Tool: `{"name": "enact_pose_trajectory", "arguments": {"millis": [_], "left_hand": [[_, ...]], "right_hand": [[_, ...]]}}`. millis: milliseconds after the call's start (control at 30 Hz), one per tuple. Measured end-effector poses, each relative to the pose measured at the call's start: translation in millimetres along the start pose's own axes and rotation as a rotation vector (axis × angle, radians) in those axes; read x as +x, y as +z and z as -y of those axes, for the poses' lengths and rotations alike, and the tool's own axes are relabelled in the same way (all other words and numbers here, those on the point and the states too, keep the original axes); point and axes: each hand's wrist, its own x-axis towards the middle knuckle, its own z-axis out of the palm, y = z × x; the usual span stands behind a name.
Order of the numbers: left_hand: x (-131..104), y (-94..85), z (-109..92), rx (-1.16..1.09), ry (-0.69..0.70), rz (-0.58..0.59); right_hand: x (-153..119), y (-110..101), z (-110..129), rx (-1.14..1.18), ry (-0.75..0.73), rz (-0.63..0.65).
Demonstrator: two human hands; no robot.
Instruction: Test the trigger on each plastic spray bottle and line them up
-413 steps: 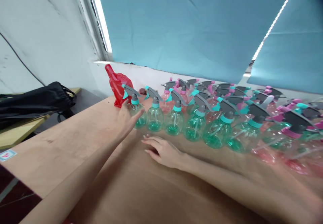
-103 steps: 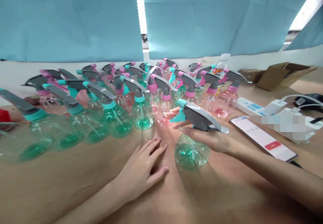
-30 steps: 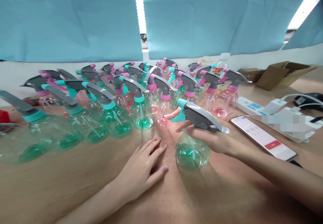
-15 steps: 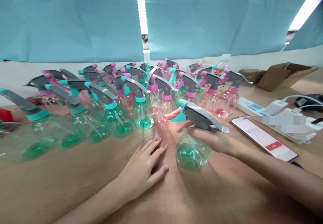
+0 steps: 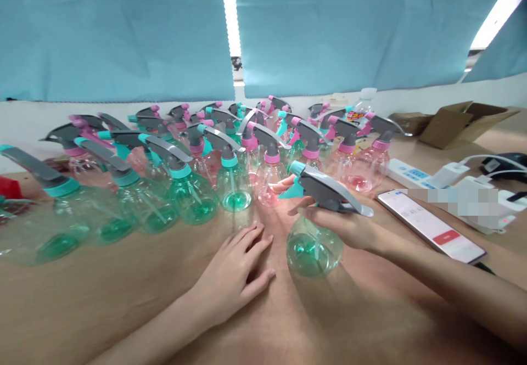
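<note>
The right hand is closed around the neck of a green spray bottle, below its gray trigger head, with its fingers reaching past toward the turquoise trigger. This bottle is upright near the middle of the table, with some green liquid low inside and a thin tube in it; whether its base touches the wood, I cannot tell.

At nine o'clock from it, just apart, the left hand lies open on the table, palm down, fingers slightly spread and holding nothing.

A line of other green spray bottles runs from ten o'clock round toward nine, all with turquoise collars. The nearest pink spray bottle stands between ten and eleven o'clock, close to the right fingertips. More bottles, pink and green, crowd together toward eleven and twelve o'clock, many partly hidden. At one o'clock stand another pink bottle and, behind it, a clear bottle with a whitish cap.

At three o'clock lies a lit phone, with a white power strip beyond it. An open cardboard box sits at two o'clock. Blue cloth hangs across the back.
</note>
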Motion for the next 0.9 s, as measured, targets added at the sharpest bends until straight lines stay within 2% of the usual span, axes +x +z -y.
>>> {"name": "enact_pose_trajectory", "arguments": {"millis": [200,467,700,900], "left_hand": [[-0.9,3.7,2.5,0.002,0.015,-0.032],[-0.3,-0.6,-0.1,0.001,0.008,-0.011],[-1.2,2.2,1.7,0.009,0.02,-0.031],[0.4,1.0,1.1,0.014,0.005,-0.001]], "right_hand": [[-0.7,0.0,-1.7,-0.014,-0.007,0.003],[1.4,0.3,1.2,0.029,-0.056,0.009],[1.9,0.3,-0.6,0.044,-0.018,0.034],[1.9,-0.4,-3.8,0.039,-0.005,0.024]]}}
